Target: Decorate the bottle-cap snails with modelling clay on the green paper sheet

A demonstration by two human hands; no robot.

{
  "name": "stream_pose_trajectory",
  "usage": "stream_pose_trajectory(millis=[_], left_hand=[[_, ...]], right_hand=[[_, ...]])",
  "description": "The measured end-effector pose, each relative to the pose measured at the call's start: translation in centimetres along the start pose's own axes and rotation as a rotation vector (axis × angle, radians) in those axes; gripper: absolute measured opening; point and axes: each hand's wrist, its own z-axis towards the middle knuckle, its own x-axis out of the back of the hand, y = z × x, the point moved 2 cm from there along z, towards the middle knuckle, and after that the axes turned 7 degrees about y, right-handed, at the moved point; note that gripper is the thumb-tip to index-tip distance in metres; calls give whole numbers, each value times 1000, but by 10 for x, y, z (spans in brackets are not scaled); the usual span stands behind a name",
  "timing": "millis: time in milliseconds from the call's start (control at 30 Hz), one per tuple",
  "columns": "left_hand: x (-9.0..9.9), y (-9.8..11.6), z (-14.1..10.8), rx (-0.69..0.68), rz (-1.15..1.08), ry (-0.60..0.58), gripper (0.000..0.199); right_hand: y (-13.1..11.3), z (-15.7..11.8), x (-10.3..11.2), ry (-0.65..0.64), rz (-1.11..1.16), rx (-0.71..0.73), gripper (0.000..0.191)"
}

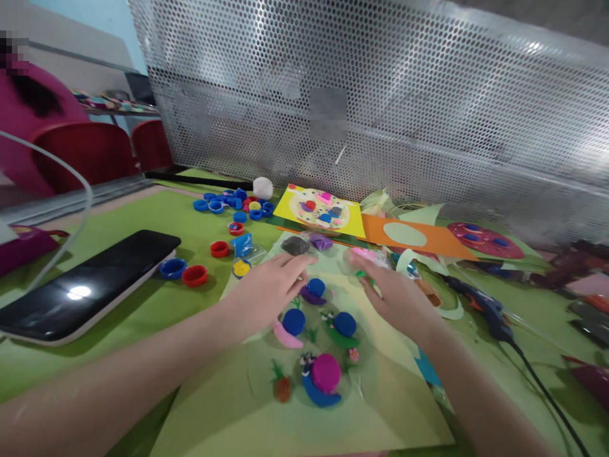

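A pale green sheet (214, 406) lies in front of me with several clay snails on it, among them one with a magenta shell (326, 373) and one with a dark blue shell (344, 324). A small clay pineapple (282, 388) is at the lower left. My left hand (271, 289) is over the sheet's upper left, fingers pointing right beside the snail with the purple body (313, 296); what its fingertips hold, if anything, is hidden. My right hand (392, 292) is at the upper right, its thumb and fingers apart near a bit of green clay (360, 273).
A phone (90, 285) lies left, with red and blue bottle caps (194, 275) beside it. Behind are a yellow card (354, 219) and orange card (442, 235) against a perforated metal panel (380, 82). A glue gun (485, 308) with its cable is right.
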Motion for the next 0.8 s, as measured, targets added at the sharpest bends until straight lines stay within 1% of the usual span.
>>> stream_pose_trajectory(millis=[100, 167, 233, 333, 400, 567, 700, 800], left_hand=[[-1, -2, -1, -3, -19, -5, 35], [-3, -5, -3, -4, -60, 9, 35], [-5, -7, -4, -12, -112, 33, 37], [-5, -7, -5, -35, -154, 59, 40], [-4, -6, -4, -15, -146, 57, 39], [-3, -5, 0, 140, -140, -58, 35], [-2, -7, 1, 195, -181, -122, 36], [5, -10, 4, 238, -246, -176, 33]], right_hand=[[18, 2, 3, 162, -24, -179, 40], [28, 2, 1, 183, -40, -282, 36], [34, 2, -3, 148, -52, -343, 32], [34, 3, -9, 106, -48, -341, 27], [31, 3, -12, 101, -47, -326, 26], [27, 3, -15, 87, -44, -331, 27], [27, 3, -14, 71, -38, -335, 27], [26, 3, -14, 61, -39, -335, 27]])
